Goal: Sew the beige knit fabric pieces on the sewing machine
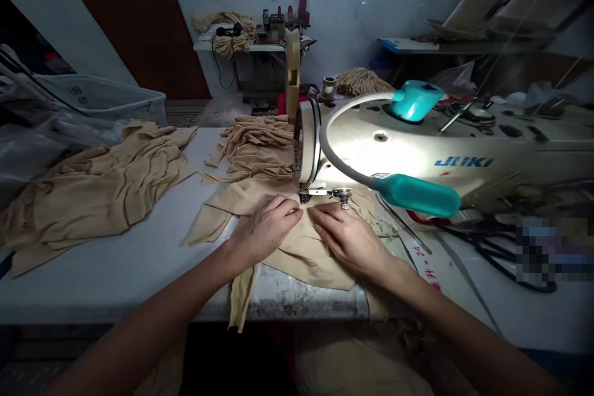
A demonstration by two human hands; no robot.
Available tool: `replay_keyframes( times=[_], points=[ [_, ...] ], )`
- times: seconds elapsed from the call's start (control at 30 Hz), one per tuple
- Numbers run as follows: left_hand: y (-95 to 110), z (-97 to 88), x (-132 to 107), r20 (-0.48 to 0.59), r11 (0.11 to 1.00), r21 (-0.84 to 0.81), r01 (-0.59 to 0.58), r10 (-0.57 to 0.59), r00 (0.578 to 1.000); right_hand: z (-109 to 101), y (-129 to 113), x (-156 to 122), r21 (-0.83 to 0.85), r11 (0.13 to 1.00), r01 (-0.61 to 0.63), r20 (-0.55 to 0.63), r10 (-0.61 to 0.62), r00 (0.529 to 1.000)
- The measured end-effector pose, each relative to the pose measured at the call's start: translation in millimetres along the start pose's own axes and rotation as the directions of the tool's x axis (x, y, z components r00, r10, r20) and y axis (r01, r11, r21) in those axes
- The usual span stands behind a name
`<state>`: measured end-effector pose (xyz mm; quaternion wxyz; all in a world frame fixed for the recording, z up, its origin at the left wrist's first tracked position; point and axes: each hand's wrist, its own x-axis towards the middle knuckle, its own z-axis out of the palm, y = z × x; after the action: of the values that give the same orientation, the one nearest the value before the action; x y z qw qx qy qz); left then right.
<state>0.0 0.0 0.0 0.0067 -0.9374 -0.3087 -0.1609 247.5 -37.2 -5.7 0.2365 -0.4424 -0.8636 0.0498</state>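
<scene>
A tan fabric piece (pixel 301 253) lies on the white table (pixel 139 260) under the presser foot (pixel 305 197) of a cream sewing machine (pixel 417 148). My left hand (pixel 264 229) rests flat on the cloth just left of the needle, fingers stretched toward it. My right hand (pixel 348 235) presses the cloth to the right of the needle, fingers flat and pointing at the foot. A strip of the fabric hangs over the table's front edge.
A heap of tan cloth (pixel 93 192) covers the table's left side, and another pile (pixel 255 148) sits behind the needle. A teal lamp (pixel 417 195) bends over the machine. Black scissors (pixel 510 253) lie at right. A clear plastic bin (pixel 102 99) stands far left.
</scene>
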Motion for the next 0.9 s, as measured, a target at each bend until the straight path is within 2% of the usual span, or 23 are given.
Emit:
replay_keyframes(
  times=[0.23,0.37,0.63,0.9],
  points=[
    [5,0.2,-9,0.045,0.999,0.054,-0.004,0.002,0.999,3,-2,-2,-0.064,0.998,0.024,0.052,-0.02,0.998],
    [5,-0.5,-8,0.025,1.0,0.022,0.005,-0.005,1.0,7,-2,-2,-0.147,0.988,0.043,0.054,-0.035,0.998],
    [4,-0.9,-7,0.016,1.0,0.013,-0.004,0.003,1.0,9,1,-4,-0.178,0.983,0.045,0.087,-0.03,0.996],
    [-9,9.5,-6,-0.002,1.0,0.021,0.006,-0.006,1.0,1,4,-2,-0.199,0.98,-0.009,0.103,0.03,0.994]
  ],
)
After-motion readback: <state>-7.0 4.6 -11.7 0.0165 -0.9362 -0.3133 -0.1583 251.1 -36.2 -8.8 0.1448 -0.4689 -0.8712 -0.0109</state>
